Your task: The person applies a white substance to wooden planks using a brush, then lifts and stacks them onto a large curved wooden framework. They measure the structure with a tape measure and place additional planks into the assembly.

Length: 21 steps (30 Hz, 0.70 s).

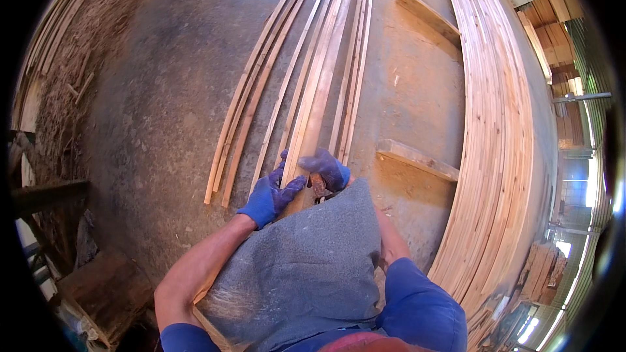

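My left hand [270,197], in a blue and purple work glove, wraps round the near end of a pale wooden strip [298,150], the thumb lying on top. Beside it, my right hand [329,168], gloved alike, is curled close to the right edge of the strips. A reddish-brown, worn-looking piece [318,186] shows below its fingers; its kind is unclear. Wider and slightly blurred, another board [321,101] runs alongside the held strip. A grey cloth [297,261] covers my front and hides the strip's nearest end.
More long thin strips [251,85] lie left on the concrete floor [163,104], others [355,72] on the right. A long stack of strips [499,124] rests across wooden bearers [417,160] farther right. Dark debris [59,111] and a wooden box [104,293] are at the left.
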{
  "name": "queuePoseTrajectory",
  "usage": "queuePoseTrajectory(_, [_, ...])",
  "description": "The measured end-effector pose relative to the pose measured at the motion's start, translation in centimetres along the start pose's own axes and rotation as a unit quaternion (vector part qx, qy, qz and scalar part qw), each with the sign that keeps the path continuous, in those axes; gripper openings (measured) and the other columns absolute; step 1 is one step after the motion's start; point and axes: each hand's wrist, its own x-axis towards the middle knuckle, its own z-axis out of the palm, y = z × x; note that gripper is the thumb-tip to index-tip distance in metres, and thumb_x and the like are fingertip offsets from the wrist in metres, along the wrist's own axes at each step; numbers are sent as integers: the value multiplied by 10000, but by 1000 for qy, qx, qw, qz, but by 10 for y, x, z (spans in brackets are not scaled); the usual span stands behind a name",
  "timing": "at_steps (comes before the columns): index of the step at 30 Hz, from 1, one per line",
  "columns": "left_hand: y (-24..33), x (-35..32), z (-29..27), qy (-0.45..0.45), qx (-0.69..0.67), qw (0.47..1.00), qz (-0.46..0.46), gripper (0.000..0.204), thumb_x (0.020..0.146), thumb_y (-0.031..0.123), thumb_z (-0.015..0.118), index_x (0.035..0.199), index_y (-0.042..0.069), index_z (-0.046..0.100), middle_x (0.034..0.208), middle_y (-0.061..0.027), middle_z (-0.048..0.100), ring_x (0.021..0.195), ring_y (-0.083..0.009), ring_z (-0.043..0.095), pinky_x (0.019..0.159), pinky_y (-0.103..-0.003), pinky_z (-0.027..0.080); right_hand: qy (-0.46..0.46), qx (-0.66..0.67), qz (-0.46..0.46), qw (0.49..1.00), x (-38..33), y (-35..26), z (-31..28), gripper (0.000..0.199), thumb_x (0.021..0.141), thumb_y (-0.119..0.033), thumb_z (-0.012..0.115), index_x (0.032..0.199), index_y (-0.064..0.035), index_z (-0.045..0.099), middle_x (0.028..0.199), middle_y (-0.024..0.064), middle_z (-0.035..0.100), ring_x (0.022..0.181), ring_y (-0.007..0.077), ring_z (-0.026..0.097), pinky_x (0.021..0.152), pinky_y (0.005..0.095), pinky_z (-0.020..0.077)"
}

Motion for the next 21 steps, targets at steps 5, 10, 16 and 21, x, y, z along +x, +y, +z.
queuePoseTrajectory(5, [11, -4, 2, -10, -26, 1000, 3, 488, 943, 350, 634, 1277, -3, 584, 1064, -129, 690, 946, -157, 644, 856, -305, 519, -3, 4, -2, 1000, -3, -3, -1, 454, 898, -141, 654, 1280, 74, 535, 1177, 170, 650, 1046, 227, 655, 932, 332, 537])
queuePoseTrajectory(10, [-5, 0, 5, 4, -10, 1000, -7, 609, 903, 433, 652, 1354, 42, 533, 1057, -188, 703, 958, -240, 690, 834, -349, 539, 43, 38, 3, 998, -8, -3, 2, 424, 881, -98, 662, 1245, 90, 551, 1163, 184, 656, 1039, 254, 665, 908, 363, 557])
queuePoseTrajectory(16, [-7, 3, 6, 19, 17, 1000, 16, 594, 909, 418, 646, 1352, 40, 535, 1040, -201, 704, 946, -242, 696, 829, -354, 540, 52, 15, -4, 999, -12, -13, 11, 427, 875, -99, 667, 1237, 96, 552, 1147, 184, 663, 1008, 260, 677, 883, 356, 569])
queuePoseTrajectory(21, [-5, 2, 6, 12, 4, 1000, 18, 583, 915, 406, 642, 1354, 39, 534, 1033, -200, 706, 938, -238, 697, 825, -348, 540, 49, 26, -2, 998, -5, -1, -3, 422, 873, -91, 665, 1234, 97, 552, 1150, 192, 658, 1014, 270, 674, 893, 366, 565])
